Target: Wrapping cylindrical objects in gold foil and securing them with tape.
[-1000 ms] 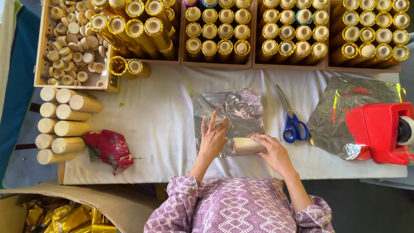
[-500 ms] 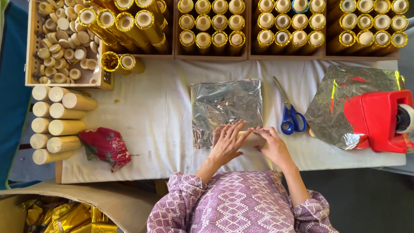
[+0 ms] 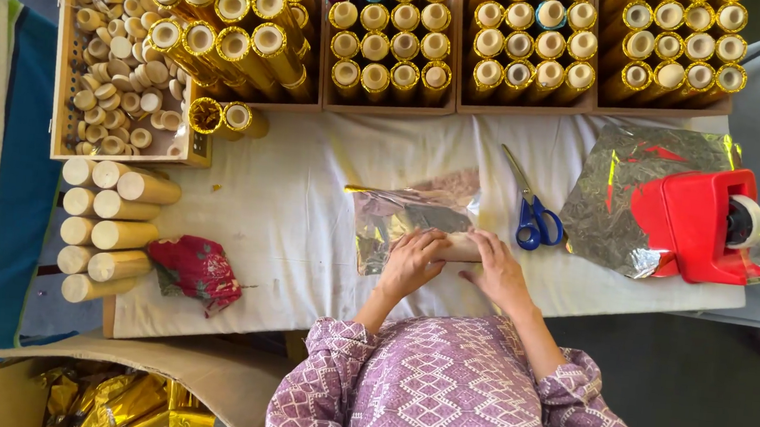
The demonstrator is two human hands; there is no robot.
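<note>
Both hands rest palm-down on a plain tube (image 3: 458, 246) lying crosswise at the lower centre of the frame, on the near edge of a silver foil sheet (image 3: 403, 214). The left hand (image 3: 412, 262) presses the tube's left half, fingers spread and flat, not clenched; the right hand (image 3: 496, 268) covers the right end, fingers curved over it. Neither hand closes fully around the tube, which is pinned under the palms rather than gripped.

To roll well, judged from this position:
- Keep the tube square to the foil's near edge, so the wrap does not spiral.
- Apply even pressure with both palms; uneven pressure will likely crease the foil.
- Keep the sheet taut and flat on the white table cover (image 3: 287, 224).

Blue-handled scissors (image 3: 533, 220) lie just right of the sheet. Further right, a red tape dispenser (image 3: 695, 223) stands on spare foil. Bare tubes (image 3: 108, 231) are stacked at centre left, beside a red cloth (image 3: 196, 269). Boxes of gold-wrapped tubes (image 3: 523, 43) line the top edge, and a tray of small caps (image 3: 111, 94) sits upper left.
</note>
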